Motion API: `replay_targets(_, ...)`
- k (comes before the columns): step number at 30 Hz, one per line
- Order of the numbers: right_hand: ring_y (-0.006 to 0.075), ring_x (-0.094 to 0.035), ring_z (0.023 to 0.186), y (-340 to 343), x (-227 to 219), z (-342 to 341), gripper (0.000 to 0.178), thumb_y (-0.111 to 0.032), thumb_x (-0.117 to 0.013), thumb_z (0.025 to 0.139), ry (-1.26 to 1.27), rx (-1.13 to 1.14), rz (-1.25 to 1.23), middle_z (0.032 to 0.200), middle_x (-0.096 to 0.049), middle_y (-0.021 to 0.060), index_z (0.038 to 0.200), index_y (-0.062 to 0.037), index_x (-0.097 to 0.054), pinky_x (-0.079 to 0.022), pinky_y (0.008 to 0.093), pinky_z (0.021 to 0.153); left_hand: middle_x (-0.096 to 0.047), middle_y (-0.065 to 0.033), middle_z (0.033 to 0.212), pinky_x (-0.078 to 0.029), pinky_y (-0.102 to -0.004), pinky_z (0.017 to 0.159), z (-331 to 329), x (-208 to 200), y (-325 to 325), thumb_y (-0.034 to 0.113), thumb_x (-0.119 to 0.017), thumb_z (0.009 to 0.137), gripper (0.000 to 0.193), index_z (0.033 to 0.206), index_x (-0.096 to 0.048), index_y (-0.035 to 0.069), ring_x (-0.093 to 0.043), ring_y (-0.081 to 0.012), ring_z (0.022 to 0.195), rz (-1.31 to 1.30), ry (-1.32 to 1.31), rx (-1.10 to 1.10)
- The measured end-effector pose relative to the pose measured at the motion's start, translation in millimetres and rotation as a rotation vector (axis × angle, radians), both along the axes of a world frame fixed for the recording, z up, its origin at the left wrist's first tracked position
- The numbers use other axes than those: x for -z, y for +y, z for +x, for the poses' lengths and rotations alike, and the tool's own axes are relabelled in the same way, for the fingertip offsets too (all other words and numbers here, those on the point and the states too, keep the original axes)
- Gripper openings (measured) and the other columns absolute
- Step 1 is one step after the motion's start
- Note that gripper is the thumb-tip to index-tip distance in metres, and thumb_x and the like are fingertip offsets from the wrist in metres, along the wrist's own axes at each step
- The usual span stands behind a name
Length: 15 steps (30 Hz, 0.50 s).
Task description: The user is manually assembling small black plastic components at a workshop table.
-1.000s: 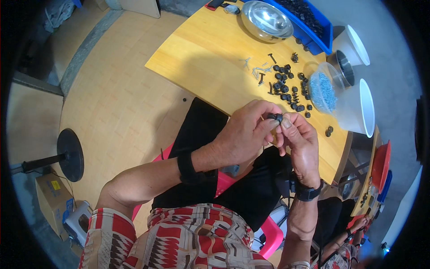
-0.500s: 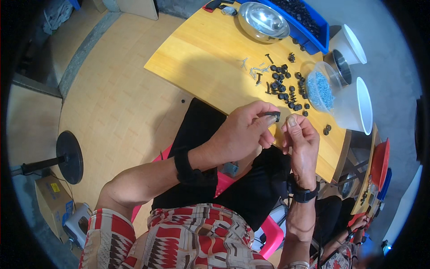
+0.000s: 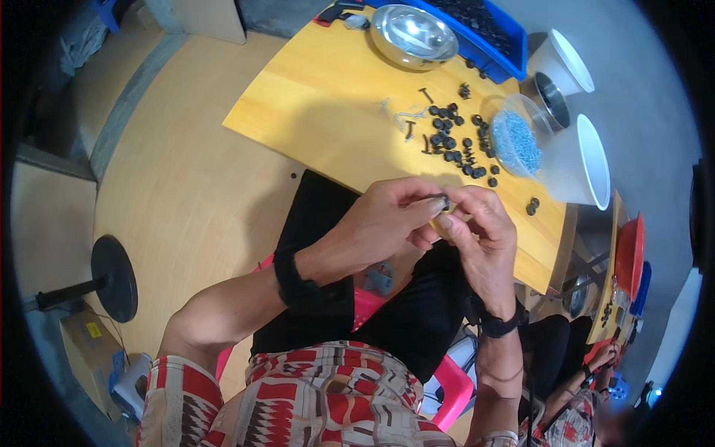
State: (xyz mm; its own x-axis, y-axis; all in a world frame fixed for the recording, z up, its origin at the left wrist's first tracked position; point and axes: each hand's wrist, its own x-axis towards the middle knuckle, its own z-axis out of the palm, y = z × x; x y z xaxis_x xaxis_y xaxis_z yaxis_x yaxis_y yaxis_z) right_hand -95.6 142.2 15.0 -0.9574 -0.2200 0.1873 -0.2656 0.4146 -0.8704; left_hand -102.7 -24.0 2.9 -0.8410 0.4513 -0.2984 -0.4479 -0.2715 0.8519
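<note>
A small black part [image 3: 445,202] sits above the near edge of the tabletop [image 3: 320,112], in front of the person's body, pinched between the thumb and fingers of the left hand [image 3: 376,223]. The right hand [image 3: 484,238] is just beside it, its thumb and fingertips bent in toward the part; whether they touch it or grasp anything themselves cannot be told. Both wrists wear black bands.

Beyond the hands, a loose cluster of black round pieces [image 3: 449,141] lies on the wooden surface, with a few black T-shaped pieces [image 3: 410,129] along its left side. Thin silvery pins [image 3: 406,115] are scattered just left of the cluster. Nearer the right edge, two black pieces [image 3: 532,206] lie together, apart from the others.

To the right of the cluster stands a clear tub [image 3: 542,115] containing many small blue pieces [image 3: 516,141], with a white bucket [image 3: 570,171] beside it. Farther back are a steel pot [image 3: 552,100], another white bucket, a blue tray [image 3: 518,56] of dark pieces and a shiny metal bowl [image 3: 414,37]. At the far right, a co-worker's hand [image 3: 605,356] shows near a red basin [image 3: 630,257].
</note>
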Motion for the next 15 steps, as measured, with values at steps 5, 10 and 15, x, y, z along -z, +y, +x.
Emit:
replay_targets(5, 0.0147, -0.053, 0.066, 4.4, -2.7, -5.7, 0.021, -0.003, -0.064, 0.075, 0.097, 0.069, 0.091, 0.082, -0.057, 0.0082, 0.095, -0.0004, -0.061, -0.045, 0.0258, 0.057, -0.056, -0.0032, 0.074, -0.048, -0.0195, 0.058, 3.1, 2.0, 1.2, 0.016, -0.053, 0.088, 0.026, 0.105, -0.053, -0.004, -0.056, -0.0067, 0.063, 0.014, 0.026, -0.066)
replay_targets(10, 0.0299, -0.058, 0.066, 20.3, -2.6, -19.8, 0.017, -0.005, -0.061, 0.072, 0.164, 0.194, 0.628, 0.080, -0.058, 0.0147, 0.089, -0.0008, -0.061, -0.046, 0.0352, 0.059, -0.058, -0.0056, 0.077, -0.049, -0.0198, 0.057, 3.5, 2.6, 3.5, 0.015, -0.053, 0.087, 0.025, 0.105, -0.051, -0.003, -0.058, -0.0079, 0.063, -0.031, 0.063, -0.071)
replay_targets(15, 0.0305, -0.058, 0.064, 17.3, 2.1, -31.0, 0.015, -0.006, -0.061, 0.072, 0.226, 0.205, 0.633, 0.077, -0.059, 0.0144, 0.087, -0.0018, -0.062, -0.046, 0.0358, 0.057, -0.058, -0.0047, 0.077, -0.049, -0.0201, 0.056, 4.8, 3.9, 5.5, 0.014, -0.054, 0.087, 0.024, 0.105, -0.051, -0.001, -0.057, -0.0073, 0.062, 0.054, 0.013, -0.127)
